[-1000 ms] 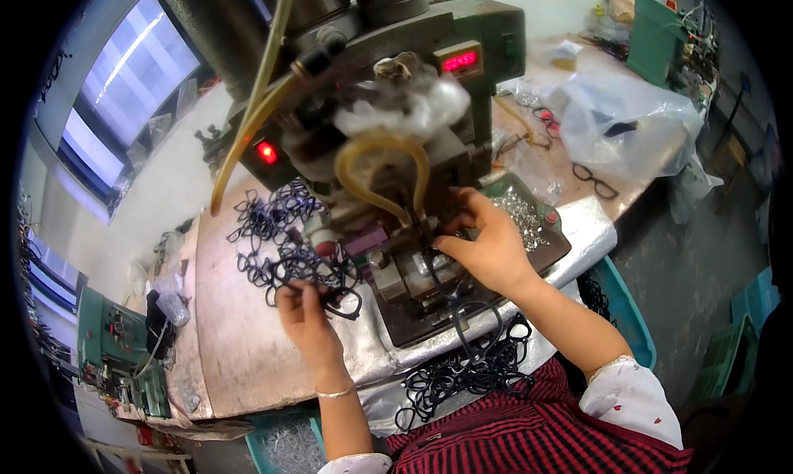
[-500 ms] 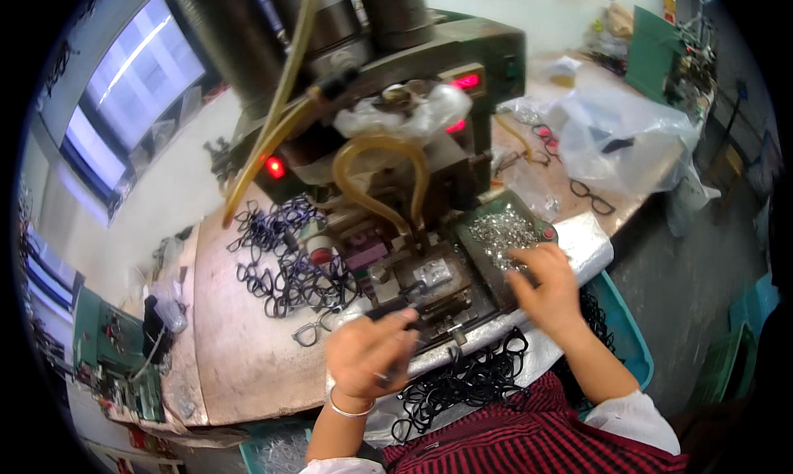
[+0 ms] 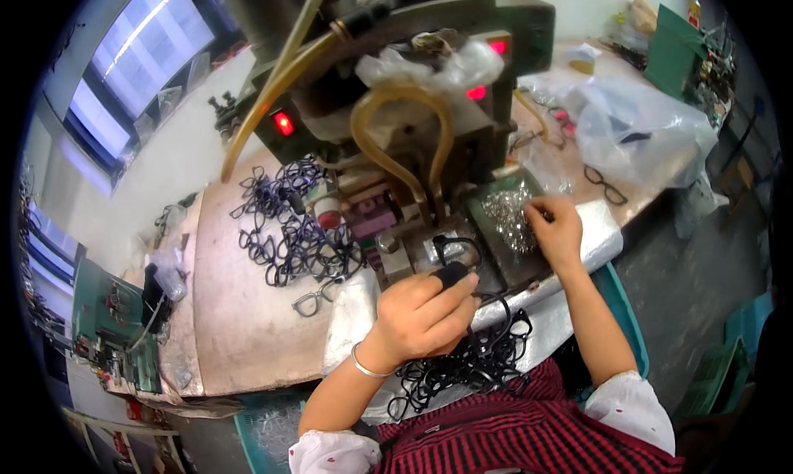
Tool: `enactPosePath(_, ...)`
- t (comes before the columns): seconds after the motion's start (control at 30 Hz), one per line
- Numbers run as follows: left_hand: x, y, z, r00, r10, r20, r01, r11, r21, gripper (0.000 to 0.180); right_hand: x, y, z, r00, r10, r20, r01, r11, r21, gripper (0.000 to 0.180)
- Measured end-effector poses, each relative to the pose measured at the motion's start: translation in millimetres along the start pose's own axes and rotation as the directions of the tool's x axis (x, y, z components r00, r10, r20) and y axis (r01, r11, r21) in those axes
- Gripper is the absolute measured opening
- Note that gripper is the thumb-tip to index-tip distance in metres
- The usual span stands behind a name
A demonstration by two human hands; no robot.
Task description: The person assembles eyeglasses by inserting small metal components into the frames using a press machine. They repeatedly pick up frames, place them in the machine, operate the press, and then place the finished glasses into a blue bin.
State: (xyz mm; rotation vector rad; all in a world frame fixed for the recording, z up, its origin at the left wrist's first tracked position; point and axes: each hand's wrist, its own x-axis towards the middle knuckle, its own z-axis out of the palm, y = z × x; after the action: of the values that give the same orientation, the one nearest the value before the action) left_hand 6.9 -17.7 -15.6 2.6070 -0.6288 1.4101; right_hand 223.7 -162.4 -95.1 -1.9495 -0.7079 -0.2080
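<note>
Left hand curls snugly round a black glasses frame, best kept steady; right hand bunches its fingers by the metal bits, any catch impossible to tell.

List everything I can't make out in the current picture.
All in the head view:
Black glasses frame: partly hidden by the left hand.
Anything pinched in the right hand: hidden by its fingers, or too small.
Machine: top cut off by the upper edge.
Upper red display: blurred.
</note>
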Motion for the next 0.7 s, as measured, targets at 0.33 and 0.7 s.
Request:
enactPosePath(0.33,-14,19,-2,0.973,-0.220,-0.076,0.210,0.970,-0.124,0.028,4,-1,24,0.896,-0.399,0.194,0.443,0.811,-0.382,0.016)
enactPosePath(0.7,-128,-50,-115,0.565,-0.802,-0.193,0.713,0.356,0.604,0.018,5,3,23,0.987,-0.151,0.049,0.148,0.988,0.055,0.013)
